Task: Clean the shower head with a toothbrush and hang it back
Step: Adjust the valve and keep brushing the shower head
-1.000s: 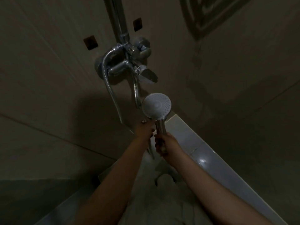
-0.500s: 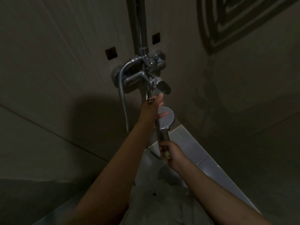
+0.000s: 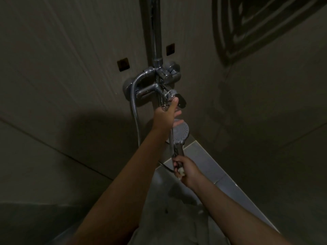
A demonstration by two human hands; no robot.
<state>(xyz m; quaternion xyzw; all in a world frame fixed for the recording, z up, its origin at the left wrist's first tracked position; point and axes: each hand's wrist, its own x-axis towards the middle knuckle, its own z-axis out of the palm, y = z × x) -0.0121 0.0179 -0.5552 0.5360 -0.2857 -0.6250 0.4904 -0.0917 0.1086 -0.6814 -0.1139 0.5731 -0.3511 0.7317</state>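
Note:
The chrome shower head is held upright in front of the wall, its round nozzle face turned toward me. My right hand is closed around the bottom of its handle, and a small pale object that I cannot identify in the dim light shows between the fingers. My left hand is raised just above the shower head, at the chrome mixer tap. Its thumb touches the underside of the tap near the dark lever, and its fingers are spread apart. No toothbrush is clearly visible.
A metal hose loops down from the mixer's left side. A vertical chrome riser pipe runs up the tiled wall. A grey tiled ledge runs along the right wall below the hands. The room is dim.
My left hand has moved up from beside the handle to the mixer tap. The shower head has dropped slightly below that hand. The view has tilted upward.

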